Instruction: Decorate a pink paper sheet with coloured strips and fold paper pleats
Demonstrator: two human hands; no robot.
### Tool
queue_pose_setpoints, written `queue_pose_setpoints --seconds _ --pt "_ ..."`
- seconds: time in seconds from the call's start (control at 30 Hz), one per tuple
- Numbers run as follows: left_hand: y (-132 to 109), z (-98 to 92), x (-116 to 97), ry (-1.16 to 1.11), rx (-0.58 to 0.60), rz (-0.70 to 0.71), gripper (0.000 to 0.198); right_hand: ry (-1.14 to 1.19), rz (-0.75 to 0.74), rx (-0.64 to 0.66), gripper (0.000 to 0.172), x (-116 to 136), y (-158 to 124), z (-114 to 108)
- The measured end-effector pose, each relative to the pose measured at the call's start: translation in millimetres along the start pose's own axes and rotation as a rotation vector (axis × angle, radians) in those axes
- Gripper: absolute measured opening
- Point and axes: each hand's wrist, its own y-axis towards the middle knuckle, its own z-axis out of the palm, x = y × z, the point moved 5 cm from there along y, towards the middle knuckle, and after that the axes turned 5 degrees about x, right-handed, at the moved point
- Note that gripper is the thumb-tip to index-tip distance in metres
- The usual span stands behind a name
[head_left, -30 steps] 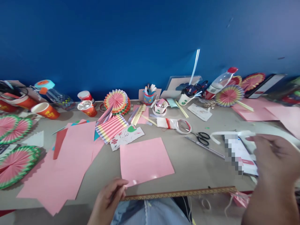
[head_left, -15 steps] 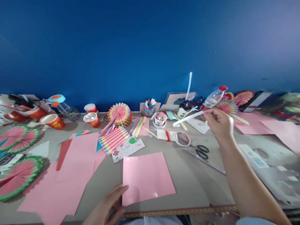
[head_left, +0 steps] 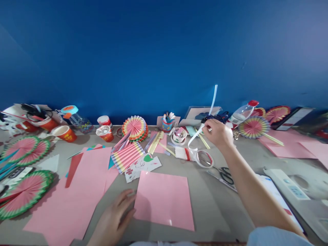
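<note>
My right hand [head_left: 217, 131] pinches one end of a narrow white strip [head_left: 196, 136] above the back of the table. The strip hangs in a curve, its lower end by a roll of clear tape [head_left: 211, 164]; I cannot tell whether they touch. A square pink sheet [head_left: 164, 201] lies flat in front of me. Beside its left edge, my left hand [head_left: 115, 212] rests with fingers apart, holding nothing. Scissors [head_left: 226, 175] with dark handles and a slim craft knife [head_left: 217, 179] lie below my right forearm, partly covered by it.
Larger pink sheets [head_left: 84, 191] and green-edged paper fans [head_left: 28, 194] lie at left. Red paper cups [head_left: 65, 133] stand along the blue wall. A pleated striped paper [head_left: 128, 156] lies near the middle. At right are a tilted plastic bottle [head_left: 242, 112] and a clear plastic case [head_left: 302, 198].
My right hand has moved left and slightly down with the white strip, which now bends more. My left hand has shifted a little left, off the sheet's edge. The view has shifted slightly.
</note>
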Motion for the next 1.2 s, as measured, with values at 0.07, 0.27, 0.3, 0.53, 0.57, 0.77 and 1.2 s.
queue_pose_setpoints --seconds 0.07,0.27,0.3,0.53,0.57,0.77,1.2 --pt "2 -2.8 2 -0.005 -0.015 -0.008 0.028 0.099 -0.029 0.071 0.018 -10 2 16" --pt "8 -4.7 4 -0.042 0.006 0.007 0.034 0.355 -0.185 0.241 0.030 -19 -3 52" --pt "10 -4.5 3 -0.042 0.010 0.012 0.035 0.390 -0.195 0.205 0.032 -20 -6 53" --pt "26 -1.1 -5 -0.028 0.014 0.073 0.031 0.335 -0.088 0.010 0.027 -30 -15 53" --pt "27 -0.1 -5 -0.016 0.007 0.065 0.030 0.321 -0.100 0.017 0.026 -29 -15 53" --pt "30 7.7 -3 -0.019 -0.007 -0.030 0.028 0.259 -0.209 0.079 0.032 -14 -15 55" --pt "34 30.4 1 -0.215 -0.015 -0.092 0.032 0.283 -0.049 0.005 0.053 -12 -9 57"
